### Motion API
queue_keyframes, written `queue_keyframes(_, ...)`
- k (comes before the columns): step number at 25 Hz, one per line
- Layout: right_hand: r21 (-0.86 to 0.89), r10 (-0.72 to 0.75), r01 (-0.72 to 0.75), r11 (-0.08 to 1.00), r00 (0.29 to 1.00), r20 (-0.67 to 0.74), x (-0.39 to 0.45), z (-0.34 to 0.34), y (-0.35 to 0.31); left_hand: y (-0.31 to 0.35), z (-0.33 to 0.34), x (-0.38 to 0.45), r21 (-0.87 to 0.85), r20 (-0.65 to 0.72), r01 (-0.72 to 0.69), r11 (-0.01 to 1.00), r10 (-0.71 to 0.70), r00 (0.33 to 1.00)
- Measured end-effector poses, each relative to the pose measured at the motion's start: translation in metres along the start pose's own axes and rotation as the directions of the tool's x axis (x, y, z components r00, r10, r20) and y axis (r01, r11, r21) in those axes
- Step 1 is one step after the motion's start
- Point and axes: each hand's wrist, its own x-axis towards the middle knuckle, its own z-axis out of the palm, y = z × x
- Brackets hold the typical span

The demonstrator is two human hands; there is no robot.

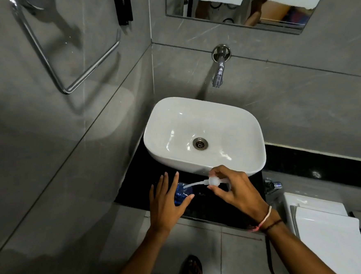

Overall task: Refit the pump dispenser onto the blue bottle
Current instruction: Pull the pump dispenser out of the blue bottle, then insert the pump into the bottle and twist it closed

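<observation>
Grey-tiled bathroom, black stone counter carrying white ceramic basin | translucent blue plastic bottle lower centre, gripped by left hand | right hand pinching white plastic pump dispenser | dip tube tip at bottle mouth.
</observation>
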Motion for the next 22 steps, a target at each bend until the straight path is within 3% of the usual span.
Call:
queue_keyframes(7,-0.323,-0.095,0.206,0.924,0.941,0.326,0.049,0.008,-0.042,-0.002,0.002,-0.001,0.075,0.023,-0.005,0.997,0.003,1.000)
queue_keyframes(11,-0.429,0.005,0.243,0.870,0.866,0.501,0.071,0.050,-0.056,-0.004,0.002,-0.002,0.066,0.044,0.006,0.998,-0.009,0.999)
queue_keyframes(15,-0.444,0.023,0.212,0.871,0.883,0.468,0.071,0.061,-0.041,-0.005,0.001,0.000,0.057,0.037,0.007,0.998,-0.009,0.999)
queue_keyframes(19,-0.231,0.053,0.020,0.973,0.951,0.306,0.061,0.054,-0.036,-0.003,0.000,0.002,0.066,0.025,0.016,0.998,-0.018,1.000)
queue_keyframes(22,-0.174,0.142,-0.093,0.980,0.946,0.290,0.059,0.058,-0.028,-0.003,0.000,0.003,0.077,0.030,0.007,0.997,-0.010,1.000)
